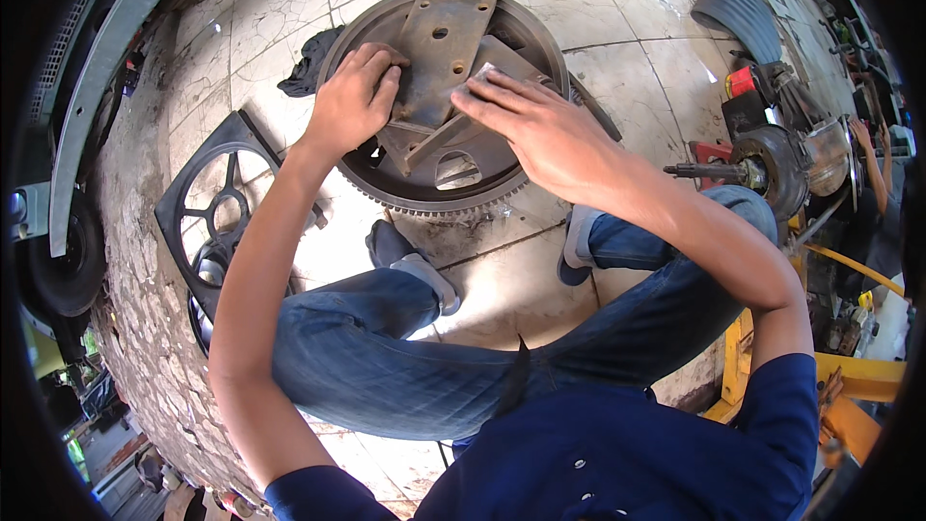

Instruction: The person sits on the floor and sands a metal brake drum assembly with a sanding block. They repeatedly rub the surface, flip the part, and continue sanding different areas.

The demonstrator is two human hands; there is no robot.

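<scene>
In front of me a big toothed flywheel lies flat on the floor. A brown steel plate with several holes rests across it, over other angled metal pieces. My left hand is closed at the plate's left edge, its fingers curled and steadying it. My right hand reaches in from the right, fingers long and pressed together over a flat metal bar. A small pale sheet shows at its fingertips; the rest of the sheet is hidden under the fingers.
A black spoked frame lies left of the flywheel, with a dark cloth farther off. Motor parts stand at right, below a curved grey ribbed piece. Yellow metal framing is by my right elbow. Another person's hands show at far right.
</scene>
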